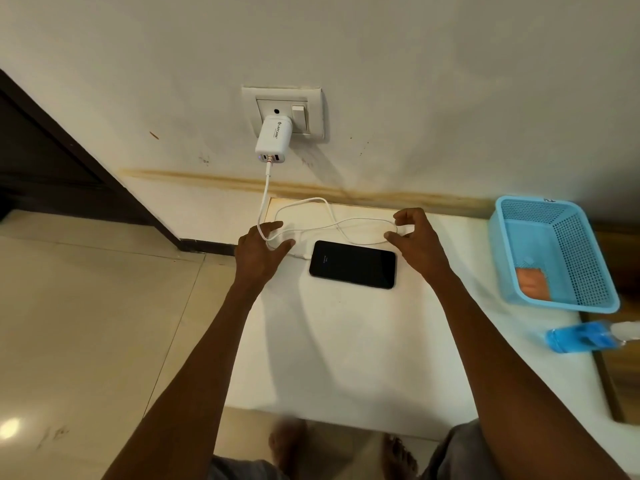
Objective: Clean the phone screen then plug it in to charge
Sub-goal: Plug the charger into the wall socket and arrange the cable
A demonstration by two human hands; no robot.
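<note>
Lying flat, phone [352,264] long axis left-right, cable [313,226] end left; both hands' fingers loosely spread

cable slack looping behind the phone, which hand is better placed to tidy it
Right, probably. The right hand has fingertips already at the loop of the white cable, while the left hand sits by the phone plug end.

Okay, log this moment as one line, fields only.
phone: flat on white surface, cable plugged in | charger: in wall socket | left hand: open, by cable | right hand: open, over cable loop
</note>
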